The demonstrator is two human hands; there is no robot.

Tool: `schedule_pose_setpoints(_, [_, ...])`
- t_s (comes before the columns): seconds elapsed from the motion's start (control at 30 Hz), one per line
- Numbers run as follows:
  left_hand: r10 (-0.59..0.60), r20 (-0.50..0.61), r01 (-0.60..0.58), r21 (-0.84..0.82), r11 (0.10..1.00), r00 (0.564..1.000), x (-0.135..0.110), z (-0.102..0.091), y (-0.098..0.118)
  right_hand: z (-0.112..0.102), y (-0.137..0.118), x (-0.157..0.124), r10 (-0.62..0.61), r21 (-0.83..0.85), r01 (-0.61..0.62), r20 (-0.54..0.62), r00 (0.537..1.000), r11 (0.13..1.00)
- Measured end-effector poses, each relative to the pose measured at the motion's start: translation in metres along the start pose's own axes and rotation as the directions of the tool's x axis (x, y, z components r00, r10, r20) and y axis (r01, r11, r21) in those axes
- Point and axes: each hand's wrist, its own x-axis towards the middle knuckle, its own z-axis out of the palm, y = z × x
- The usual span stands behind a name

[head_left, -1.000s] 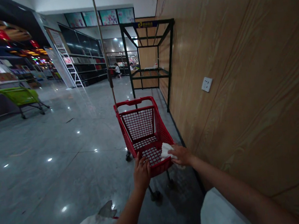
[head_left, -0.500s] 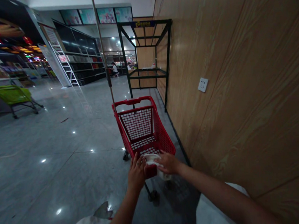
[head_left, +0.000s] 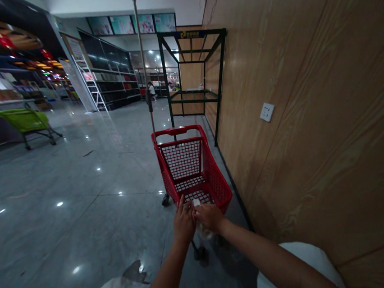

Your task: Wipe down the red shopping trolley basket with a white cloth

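Note:
A red plastic shopping cart (head_left: pixel 218 177) with grid walls stands before me, its near rim under my hands. My left hand (head_left: pixel 185 220) lies on the left part of that rim, fingers stretched forward and touching the plastic. Close beside it, my right hand (head_left: pixel 210 216) is closed on a white cloth (head_left: pixel 196 202) at the middle of the rim. Part of the cloth shows above the fingers, and a pale end hangs below them. The cart's basket holds nothing that I can see.
A thin pole (head_left: pixel 142 53) rises from the cart's far left corner. Close on the right runs a wood-panel wall (head_left: pixel 298 152) with a socket (head_left: pixel 267 112). Beyond the cart stands a dark metal frame (head_left: pixel 219 89). A green cart (head_left: pixel 23 120) and a ladder (head_left: pixel 92 88) are at left.
My right hand has moved left along the rim with the cloth, close to my left hand, and its fingers have bunched the cloth. The view has shifted slightly left.

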Motion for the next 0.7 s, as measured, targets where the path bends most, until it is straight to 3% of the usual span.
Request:
schedule_pose_setpoints(0.13, [0.035,-0.001,-0.035,0.006,0.999,0.999,-0.001,-0.002,-0.007,-0.011,0.052,-0.016,-0.09,-0.091,0.097,0.074,0.993,0.991])
schedule_pose_setpoints(0.23, [-0.027,-0.028,0.027,-0.016,1.0,0.999,0.002,0.006,0.002,-0.016,0.078,-0.026,-0.072,-0.137,0.078,0.051,0.996,0.988])
schedule_pose_setpoints(0.3, [-0.076,-0.059,0.074,-0.035,0.997,0.995,0.006,0.013,0.012,-0.014,0.074,-0.027,0.008,-0.142,-0.007,0.007,1.0,0.99])
schedule_pose_setpoints(0.4, [-0.096,-0.064,0.093,-0.052,0.994,0.993,0.015,0.02,0.024,-0.004,0.041,-0.016,0.133,-0.127,-0.137,-0.038,0.99,0.982])
schedule_pose_setpoints(0.53, [-0.068,0.007,0.068,-0.025,0.997,0.998,0.02,0.016,0.02,0.006,0.008,-0.002,0.175,-0.119,-0.181,-0.064,0.983,0.976])
schedule_pose_setpoints(0.6, [-0.039,0.031,0.039,0.001,0.999,0.999,0.019,0.011,0.014,0.003,0.015,-0.004,0.122,-0.126,-0.126,-0.035,0.992,0.984])
schedule_pose_setpoints(0.7, [0.007,0.049,-0.008,0.021,1.0,0.999,0.016,0.008,0.007,-0.007,0.052,-0.018,0.096,-0.158,-0.096,-0.008,0.995,0.983])
